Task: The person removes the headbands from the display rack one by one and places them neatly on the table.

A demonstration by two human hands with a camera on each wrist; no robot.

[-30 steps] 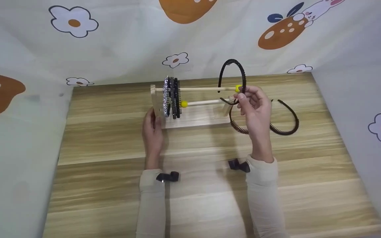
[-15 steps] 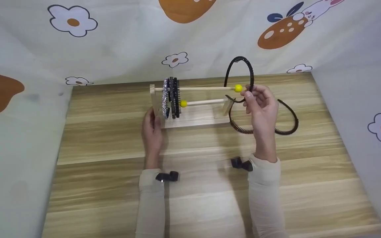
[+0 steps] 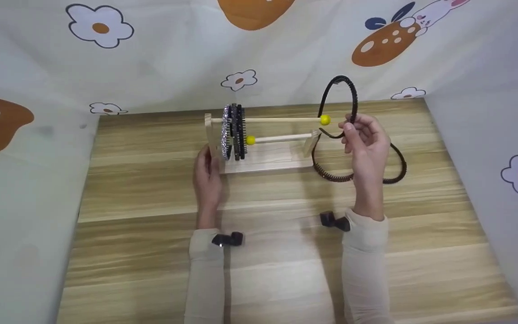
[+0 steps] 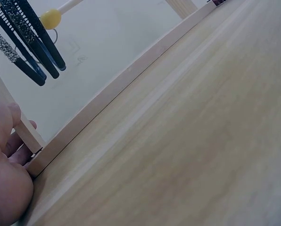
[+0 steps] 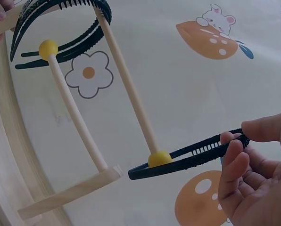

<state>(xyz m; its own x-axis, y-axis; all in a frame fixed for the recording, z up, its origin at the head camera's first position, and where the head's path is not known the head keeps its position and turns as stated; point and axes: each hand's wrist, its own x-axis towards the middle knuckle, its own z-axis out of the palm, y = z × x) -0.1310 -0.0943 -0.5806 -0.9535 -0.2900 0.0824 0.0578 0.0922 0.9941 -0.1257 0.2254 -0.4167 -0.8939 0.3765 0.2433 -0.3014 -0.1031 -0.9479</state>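
My right hand (image 3: 369, 148) pinches a black toothed headband (image 3: 355, 96) between thumb and fingers. The headband stands upright, just right of the yellow ball (image 3: 325, 120) that tips the upper rod of a wooden stand (image 3: 263, 166). In the right wrist view, that same headband (image 5: 183, 165) overlaps the ball. My left hand (image 3: 207, 182) grips the stand's left upright; in the left wrist view the fingers reach behind it. Several headbands (image 3: 226, 135), one glittery silver and others black, hang on the upper rod near the left upright.
A lower rod (image 3: 281, 138) runs left from the right upright to a second yellow ball (image 3: 250, 140). Dark brown toothed headband curves (image 3: 337, 178) lie on the table (image 3: 277, 270) at right, partly behind my right hand. Patterned fabric (image 3: 160, 67) walls the table's back and sides.
My right hand has moved right with the black headband, from around the upper rod's ball end to beyond it. The left hand and the stand have stayed in place.
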